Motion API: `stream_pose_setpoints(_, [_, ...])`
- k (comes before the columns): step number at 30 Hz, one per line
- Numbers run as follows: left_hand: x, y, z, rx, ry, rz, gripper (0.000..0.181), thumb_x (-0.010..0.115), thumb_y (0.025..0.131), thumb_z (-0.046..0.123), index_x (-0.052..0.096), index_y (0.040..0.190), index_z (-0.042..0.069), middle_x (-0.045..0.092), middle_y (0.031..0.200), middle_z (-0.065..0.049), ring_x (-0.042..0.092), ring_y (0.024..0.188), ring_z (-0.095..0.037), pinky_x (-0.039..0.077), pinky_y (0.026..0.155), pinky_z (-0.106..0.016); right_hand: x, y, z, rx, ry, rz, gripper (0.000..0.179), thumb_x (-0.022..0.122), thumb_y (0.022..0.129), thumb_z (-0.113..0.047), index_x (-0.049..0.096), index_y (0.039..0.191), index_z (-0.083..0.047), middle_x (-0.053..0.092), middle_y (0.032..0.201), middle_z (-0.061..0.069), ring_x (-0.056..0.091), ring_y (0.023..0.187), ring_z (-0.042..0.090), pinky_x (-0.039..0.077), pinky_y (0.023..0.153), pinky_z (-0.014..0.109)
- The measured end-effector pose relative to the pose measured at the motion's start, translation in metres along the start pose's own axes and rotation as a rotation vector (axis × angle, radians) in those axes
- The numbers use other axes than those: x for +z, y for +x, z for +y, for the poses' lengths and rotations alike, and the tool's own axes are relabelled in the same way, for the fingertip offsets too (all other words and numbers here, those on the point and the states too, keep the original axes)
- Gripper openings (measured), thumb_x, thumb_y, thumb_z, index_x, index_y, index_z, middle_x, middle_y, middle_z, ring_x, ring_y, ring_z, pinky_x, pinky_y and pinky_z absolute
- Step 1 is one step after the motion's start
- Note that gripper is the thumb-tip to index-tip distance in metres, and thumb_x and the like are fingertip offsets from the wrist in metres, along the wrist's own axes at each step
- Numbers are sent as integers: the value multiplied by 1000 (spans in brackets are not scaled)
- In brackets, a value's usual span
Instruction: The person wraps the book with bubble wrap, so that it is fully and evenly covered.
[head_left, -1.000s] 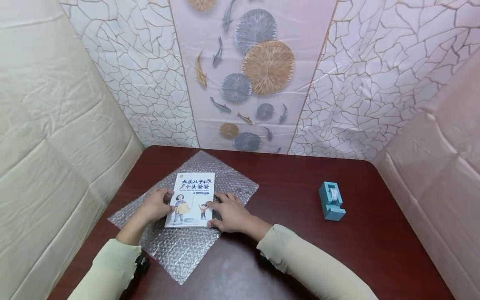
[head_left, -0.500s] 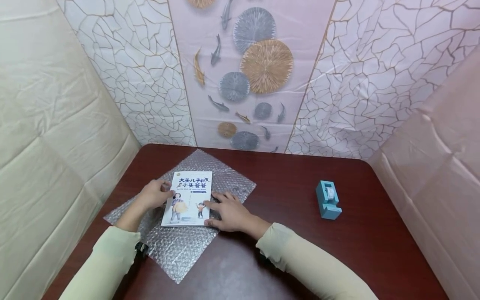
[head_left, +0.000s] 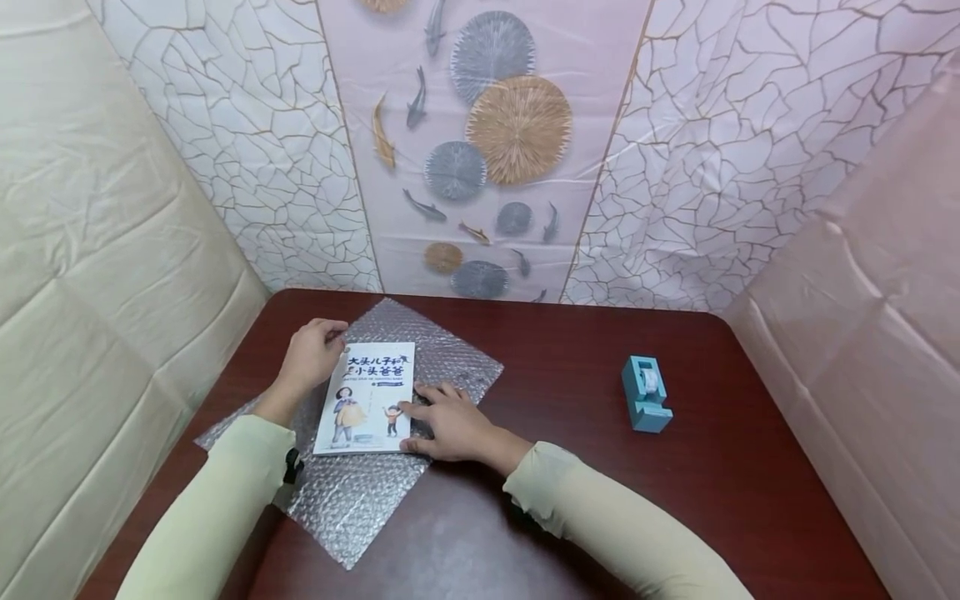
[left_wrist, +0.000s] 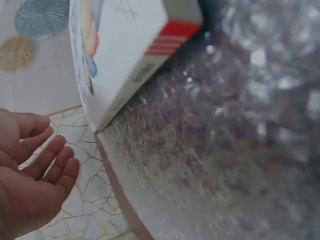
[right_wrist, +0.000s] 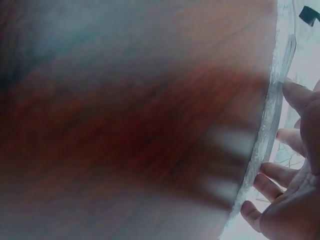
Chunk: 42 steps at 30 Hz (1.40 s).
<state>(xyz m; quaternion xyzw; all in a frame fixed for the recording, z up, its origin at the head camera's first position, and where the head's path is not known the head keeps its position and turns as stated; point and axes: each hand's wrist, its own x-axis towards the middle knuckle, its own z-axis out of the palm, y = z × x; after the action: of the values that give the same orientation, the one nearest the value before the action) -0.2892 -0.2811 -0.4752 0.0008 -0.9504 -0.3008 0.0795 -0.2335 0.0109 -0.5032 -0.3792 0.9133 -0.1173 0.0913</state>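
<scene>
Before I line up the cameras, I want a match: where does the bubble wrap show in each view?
Head: the bubble wrap lies left of centre, under the book.
Left wrist: the bubble wrap fills most of the right side.
Right wrist: the bubble wrap is a thin pale strip down the right side, beside the right hand.
Shared landmark: the reddish table, only a narrow edge of it in the left wrist view.
</scene>
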Motion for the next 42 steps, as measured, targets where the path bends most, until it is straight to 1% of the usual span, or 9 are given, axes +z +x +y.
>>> stream_pose_setpoints(2, [0, 4, -2, 2, 0, 5, 41, 54, 112, 9, 63, 149, -4, 61, 151, -30, 64, 132, -47, 56, 106, -60, 0, 0, -1, -1, -4, -4, 72, 59, 107, -67, 45, 170, -34, 35, 181, 9, 38, 162, 37, 37, 128, 67])
stream_pose_setpoints(4, [0, 7, -4, -16, 3, -21, 43, 54, 113, 12, 60, 153, -4, 61, 151, -30, 65, 132, -46, 57, 105, -59, 0, 0, -1, -2, -9, -6, 72, 59, 107, -67, 45, 170, -35, 35, 181, 8, 38, 162, 37, 37, 128, 67])
stream_pose_setpoints(8, [3, 16, -8, -86, 10, -105, 50, 50, 116, 17, 50, 161, -4, 53, 161, -31, 58, 144, -48, 54, 113, -62, -3, -1, -3, -1, -3, -6, 71, 60, 107, -66, 46, 169, -34, 35, 181, 8, 38, 162, 37, 37, 129, 66])
stream_pose_setpoints(11, [6, 21, -13, -123, 21, -143, 53, 48, 116, 20, 45, 164, -4, 47, 167, -32, 51, 151, -50, 48, 120, -64, -3, -1, -5, -5, 3, -1, 71, 61, 107, -65, 47, 169, -34, 36, 181, 8, 39, 161, 37, 37, 128, 66])
stream_pose_setpoints(20, [12, 22, -19, -149, 40, -222, 59, 45, 117, 24, 39, 167, -7, 44, 167, -35, 41, 156, -54, 39, 127, -67, -2, -1, -6, -4, 2, 0, 71, 62, 107, -65, 47, 169, -34, 36, 181, 9, 40, 160, 36, 38, 128, 65])
stream_pose_setpoints(27, [16, 22, -16, -137, 16, -210, 61, 48, 115, 21, 36, 168, -6, 40, 169, -35, 39, 158, -54, 35, 129, -68, -1, -3, -4, 9, 5, 5, 71, 63, 106, -65, 48, 168, -34, 37, 180, 8, 41, 160, 35, 39, 127, 64])
stream_pose_setpoints(33, [19, 25, -16, -109, 21, -167, 63, 51, 112, 18, 34, 168, -7, 44, 164, -34, 48, 150, -52, 41, 126, -65, -1, -3, -2, 17, 13, 0, 71, 63, 106, -64, 48, 168, -34, 37, 181, 8, 40, 160, 36, 38, 128, 65])
stream_pose_setpoints(38, [15, 23, -14, -61, 10, -101, 60, 54, 111, 15, 40, 165, -9, 54, 150, -32, 59, 133, -47, 50, 116, -63, -3, -3, -2, 26, 22, -13, 72, 63, 106, -64, 46, 169, -34, 35, 181, 8, 37, 163, 39, 36, 129, 67])
stream_pose_setpoints(42, [12, 21, -13, -47, 15, -69, 56, 54, 114, 17, 45, 163, -8, 57, 141, -28, 60, 117, -40, 54, 103, -56, -3, -3, -3, 27, 24, -18, 72, 63, 106, -64, 46, 169, -34, 34, 182, 8, 37, 163, 39, 36, 129, 67])
